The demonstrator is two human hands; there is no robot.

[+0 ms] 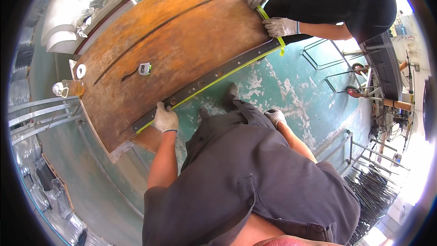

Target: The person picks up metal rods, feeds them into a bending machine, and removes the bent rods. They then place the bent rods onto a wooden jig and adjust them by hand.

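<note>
My left hand, in a pale work glove, is closed on the near-left end of a long dark metal strip with holes. A yellow-green edging runs along that strip, which lies on the near edge of a rusty brown tabletop. Beside my right hip hangs my gloved right hand, away from the table; its fingers are turned away and partly hidden. Opposite, a co-worker's two gloved hands hold the yellow-green edging at the table's far-right end.
On the tabletop lie a tape measure, a thin dark strip and a white tape roll. A bottle of amber liquid stands at the left edge. Wheeled metal racks are at the right; bundled black rods sit lower right.
</note>
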